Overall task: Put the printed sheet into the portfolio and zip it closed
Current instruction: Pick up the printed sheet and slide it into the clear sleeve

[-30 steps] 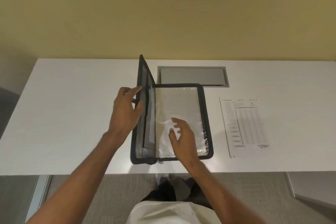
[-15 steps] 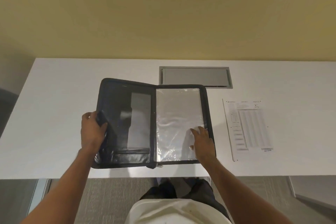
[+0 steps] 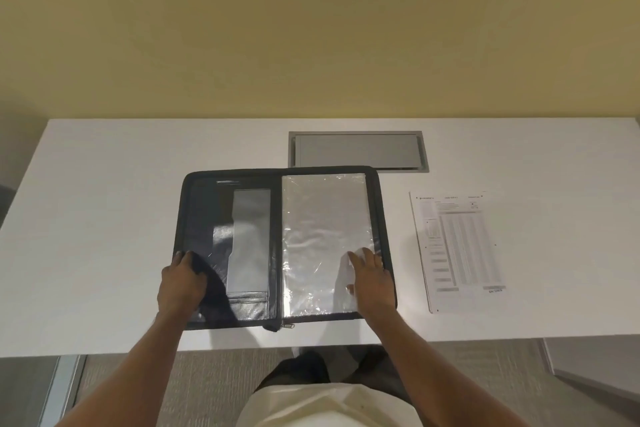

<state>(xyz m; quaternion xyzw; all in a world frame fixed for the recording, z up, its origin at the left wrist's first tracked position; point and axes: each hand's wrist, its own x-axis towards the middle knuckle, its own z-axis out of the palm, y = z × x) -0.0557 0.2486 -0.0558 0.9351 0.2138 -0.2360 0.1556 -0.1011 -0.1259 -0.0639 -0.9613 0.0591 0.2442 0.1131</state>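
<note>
A white desk [image 3: 104, 218] runs across the view below a yellow wall [image 3: 311, 28]. A grey rectangular hatch [image 3: 358, 151] is set into the desk near its far edge. Just in front of the hatch, a black zip portfolio [image 3: 284, 246] lies open and flat, with dark pockets on its left half and a clear plastic sleeve [image 3: 325, 239] on its right half. The printed sheet [image 3: 459, 250] lies flat on the desk to the right of the portfolio, apart from it. The left hand [image 3: 181, 282] rests on the portfolio's near-left corner, fingers loosely curled and gripping nothing. The right hand [image 3: 372, 279] lies flat, fingers spread, on the sleeve's near-right corner. The zip pull [image 3: 287, 325] sits at the near edge by the spine.
</note>
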